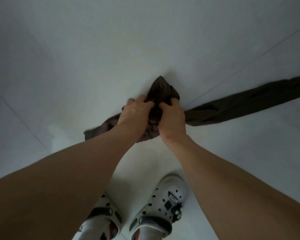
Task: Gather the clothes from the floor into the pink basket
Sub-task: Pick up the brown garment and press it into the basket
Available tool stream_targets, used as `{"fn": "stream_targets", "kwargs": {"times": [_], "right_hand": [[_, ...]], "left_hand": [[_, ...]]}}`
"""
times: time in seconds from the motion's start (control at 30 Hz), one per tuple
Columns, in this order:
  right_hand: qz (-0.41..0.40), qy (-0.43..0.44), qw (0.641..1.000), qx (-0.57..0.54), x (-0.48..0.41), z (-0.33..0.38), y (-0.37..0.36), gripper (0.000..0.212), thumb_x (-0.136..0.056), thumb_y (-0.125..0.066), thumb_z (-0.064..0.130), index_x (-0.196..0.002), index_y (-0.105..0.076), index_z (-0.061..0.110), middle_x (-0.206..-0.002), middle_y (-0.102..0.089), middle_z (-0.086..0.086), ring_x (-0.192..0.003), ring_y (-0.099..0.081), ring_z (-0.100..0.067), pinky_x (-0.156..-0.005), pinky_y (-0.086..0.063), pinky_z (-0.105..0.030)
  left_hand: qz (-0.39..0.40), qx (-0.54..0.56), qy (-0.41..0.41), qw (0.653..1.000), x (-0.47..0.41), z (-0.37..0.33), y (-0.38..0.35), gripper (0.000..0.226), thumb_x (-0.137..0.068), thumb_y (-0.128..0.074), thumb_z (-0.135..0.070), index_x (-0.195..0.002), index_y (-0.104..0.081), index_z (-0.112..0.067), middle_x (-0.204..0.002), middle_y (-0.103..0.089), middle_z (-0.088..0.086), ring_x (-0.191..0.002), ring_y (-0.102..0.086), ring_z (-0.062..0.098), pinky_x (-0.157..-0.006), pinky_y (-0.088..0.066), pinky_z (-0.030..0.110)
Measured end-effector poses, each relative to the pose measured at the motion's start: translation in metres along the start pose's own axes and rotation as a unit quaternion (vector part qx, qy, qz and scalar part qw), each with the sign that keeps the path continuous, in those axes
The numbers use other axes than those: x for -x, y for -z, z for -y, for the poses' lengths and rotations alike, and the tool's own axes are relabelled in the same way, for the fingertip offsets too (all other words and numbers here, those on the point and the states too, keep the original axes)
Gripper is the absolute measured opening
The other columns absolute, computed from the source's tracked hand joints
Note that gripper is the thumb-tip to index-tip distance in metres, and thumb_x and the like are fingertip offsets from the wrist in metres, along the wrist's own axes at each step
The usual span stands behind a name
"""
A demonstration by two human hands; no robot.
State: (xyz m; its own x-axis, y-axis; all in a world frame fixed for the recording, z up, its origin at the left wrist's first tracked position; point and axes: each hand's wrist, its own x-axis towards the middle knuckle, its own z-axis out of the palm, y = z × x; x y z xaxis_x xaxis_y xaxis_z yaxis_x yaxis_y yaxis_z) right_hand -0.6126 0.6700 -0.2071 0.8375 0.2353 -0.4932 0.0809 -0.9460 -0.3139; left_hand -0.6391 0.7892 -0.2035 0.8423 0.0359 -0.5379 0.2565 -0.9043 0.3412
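Observation:
A dark brown garment [241,103] lies on the white tiled floor, one long part stretching away to the right. Its bunched middle rises between both hands. My left hand [134,112] grips the bunch from the left, fingers curled into the cloth. My right hand [171,116] grips it from the right, close against the left hand. A loose end of the garment hangs out below my left wrist. The pink basket is out of view.
My two feet in white clogs [164,203] stand on the floor [76,66] directly below the hands. Thin tile joints cross the floor at the left and upper right.

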Motion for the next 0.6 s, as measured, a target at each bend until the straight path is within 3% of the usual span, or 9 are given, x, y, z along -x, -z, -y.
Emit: {"fn": "stream_targets", "kwargs": {"times": [0.1,0.2,0.4,0.6], "right_hand": [[-0.014,0.031,0.999,-0.002,0.028,0.023,0.031,0.011,-0.09,-0.054,0.016,-0.095,-0.063,0.014,-0.109,-0.054,-0.014,-0.087,-0.056,-0.034,-0.071,-0.034,-0.027],[-0.022,0.126,0.991,0.037,0.068,0.063,0.089,0.013,-0.086,-0.062,0.017,-0.098,-0.062,0.013,-0.11,-0.052,-0.013,-0.088,-0.052,-0.033,-0.069,-0.047,-0.036],[0.013,0.208,0.973,0.099,0.162,0.163,0.234,0.021,-0.076,-0.072,0.013,-0.095,-0.065,0.013,-0.112,-0.056,-0.015,-0.083,-0.055,-0.033,-0.055,-0.054,-0.035],[0.007,0.287,0.95,0.127,0.251,0.283,0.391,0.029,-0.062,-0.084,0.006,-0.084,-0.067,0.014,-0.106,-0.059,-0.012,-0.075,-0.057,-0.029,-0.051,-0.055,-0.031]], "left_hand": [[-0.032,0.061,0.011,0.998,0.028,0.003,0.027,0.027,-0.083,-0.061,-0.017,-0.11,-0.062,-0.018,-0.119,-0.055,0.007,-0.09,-0.058,0.035,-0.077,-0.047,0.039],[-0.068,0.07,-0.019,0.995,0.079,0.006,0.086,0.027,-0.077,-0.067,-0.009,-0.104,-0.066,-0.013,-0.114,-0.06,0.011,-0.083,-0.059,0.035,-0.072,-0.049,0.039],[-0.107,0.082,-0.025,0.991,0.201,-0.007,0.232,0.038,-0.056,-0.083,-0.007,-0.091,-0.069,-0.012,-0.1,-0.066,0.012,-0.077,-0.062,0.035,-0.068,-0.055,0.035],[-0.202,0.104,0.007,0.974,0.331,-0.029,0.399,0.042,-0.058,-0.082,-0.004,-0.095,-0.067,-0.013,-0.104,-0.065,0.011,-0.083,-0.062,0.035,-0.068,-0.058,0.039]]}}
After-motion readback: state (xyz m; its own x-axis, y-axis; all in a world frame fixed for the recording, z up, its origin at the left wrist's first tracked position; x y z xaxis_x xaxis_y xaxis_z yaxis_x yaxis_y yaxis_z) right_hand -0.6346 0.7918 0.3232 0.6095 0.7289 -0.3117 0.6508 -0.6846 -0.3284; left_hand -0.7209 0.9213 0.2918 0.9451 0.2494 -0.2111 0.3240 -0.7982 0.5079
